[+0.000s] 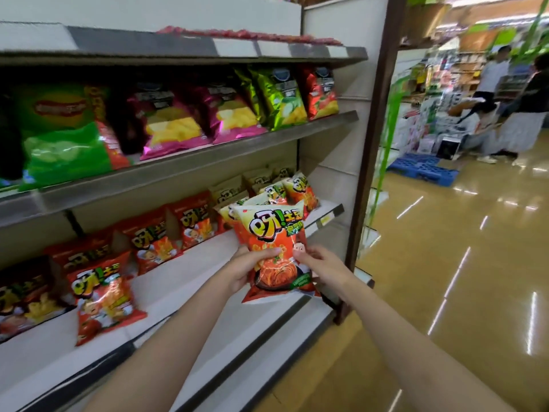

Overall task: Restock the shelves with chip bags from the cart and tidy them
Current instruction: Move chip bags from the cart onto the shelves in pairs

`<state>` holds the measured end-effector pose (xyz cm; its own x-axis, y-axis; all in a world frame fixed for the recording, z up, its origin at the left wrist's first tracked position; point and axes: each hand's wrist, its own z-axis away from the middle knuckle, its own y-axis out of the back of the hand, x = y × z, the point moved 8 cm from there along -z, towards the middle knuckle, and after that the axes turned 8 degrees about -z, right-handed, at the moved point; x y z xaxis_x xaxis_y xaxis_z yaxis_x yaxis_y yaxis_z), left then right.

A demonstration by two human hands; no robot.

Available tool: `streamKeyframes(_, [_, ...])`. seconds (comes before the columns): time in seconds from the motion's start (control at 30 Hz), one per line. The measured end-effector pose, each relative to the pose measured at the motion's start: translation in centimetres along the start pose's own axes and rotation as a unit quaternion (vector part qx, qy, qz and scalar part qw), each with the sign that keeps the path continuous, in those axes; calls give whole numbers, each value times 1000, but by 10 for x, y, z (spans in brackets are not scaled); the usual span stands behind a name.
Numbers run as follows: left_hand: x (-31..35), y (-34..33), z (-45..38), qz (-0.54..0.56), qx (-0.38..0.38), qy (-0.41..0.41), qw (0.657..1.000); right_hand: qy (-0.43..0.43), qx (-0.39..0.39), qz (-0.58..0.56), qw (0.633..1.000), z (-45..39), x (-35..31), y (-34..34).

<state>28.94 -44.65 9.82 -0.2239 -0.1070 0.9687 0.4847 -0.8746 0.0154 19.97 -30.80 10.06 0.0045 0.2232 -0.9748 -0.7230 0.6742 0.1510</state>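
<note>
One chip bag (274,251), gripped by two hands.

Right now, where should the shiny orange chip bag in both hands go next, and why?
Probably forward, onto the white lower shelf, beside the matching orange bags at its right end. The left hand and right hand hold the orange chip bag upright just in front of that row, and bare shelf shows in front of it.
</note>
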Motion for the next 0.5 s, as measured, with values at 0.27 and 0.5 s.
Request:
streamKeyframes(0.27, [-6, -36, -58, -24, 35, -5, 999, 15, -11, 32, 999, -52, 13, 62])
streamKeyframes(0.5, [-16, -46, -127, -73, 73, 16, 994, -5, -8, 85, 996, -124, 27, 87])
